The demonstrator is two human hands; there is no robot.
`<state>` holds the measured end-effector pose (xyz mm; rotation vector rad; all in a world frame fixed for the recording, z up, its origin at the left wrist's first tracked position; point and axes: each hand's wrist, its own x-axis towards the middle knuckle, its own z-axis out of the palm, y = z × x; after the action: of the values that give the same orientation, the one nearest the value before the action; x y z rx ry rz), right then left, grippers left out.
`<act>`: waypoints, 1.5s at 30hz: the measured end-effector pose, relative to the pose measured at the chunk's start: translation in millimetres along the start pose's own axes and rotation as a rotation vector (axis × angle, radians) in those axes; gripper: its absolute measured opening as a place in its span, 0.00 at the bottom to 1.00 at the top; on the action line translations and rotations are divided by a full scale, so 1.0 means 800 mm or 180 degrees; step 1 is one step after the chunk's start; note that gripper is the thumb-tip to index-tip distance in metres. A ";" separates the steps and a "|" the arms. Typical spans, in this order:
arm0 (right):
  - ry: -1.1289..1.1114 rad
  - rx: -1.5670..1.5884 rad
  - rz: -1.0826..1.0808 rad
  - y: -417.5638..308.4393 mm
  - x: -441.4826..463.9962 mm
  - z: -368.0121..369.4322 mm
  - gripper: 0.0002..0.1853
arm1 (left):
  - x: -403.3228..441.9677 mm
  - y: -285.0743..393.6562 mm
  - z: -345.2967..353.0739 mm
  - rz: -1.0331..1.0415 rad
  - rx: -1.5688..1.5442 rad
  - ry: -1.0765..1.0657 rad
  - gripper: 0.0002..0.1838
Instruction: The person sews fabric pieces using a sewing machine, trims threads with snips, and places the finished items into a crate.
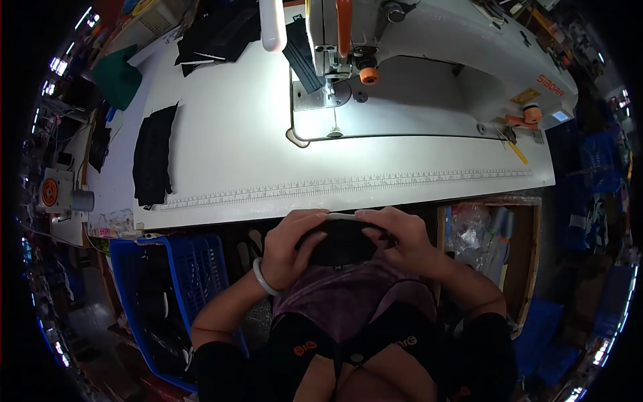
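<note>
Just off the table's front edge, above the lap, a black fabric piece (345, 242) is stretched between both hands. A pale strip shows along its top edge, and a small white mark is at its lower edge. My left hand (288, 242) is closed on the left side of the fabric, thumb and fingers pinching it; a pale bangle circles that wrist. Gripping the opposite side is my right hand (404, 236), its fingers curled around the edge and partly hidden.
Ahead stands a sewing machine (462, 40), with black strips (303, 57) by its needle. A printed ruler (348, 185) crosses the white table (234, 147). Black fabric (154, 155) lies left. Below are a blue basket (175, 281) and an open wooden drawer (536, 268). Yellow-handled snips (517, 153) lie right.
</note>
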<state>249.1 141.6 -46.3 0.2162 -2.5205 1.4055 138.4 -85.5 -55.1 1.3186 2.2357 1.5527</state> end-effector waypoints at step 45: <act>-0.0910 -0.2172 -0.1147 -0.015 -0.007 0.003 0.12 | 0.006 0.030 -0.002 0.1348 0.1974 -0.0976 0.09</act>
<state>257.3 133.6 -39.2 0.7243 -2.8232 0.3636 148.5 -81.3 -33.2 2.1295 2.4208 0.6444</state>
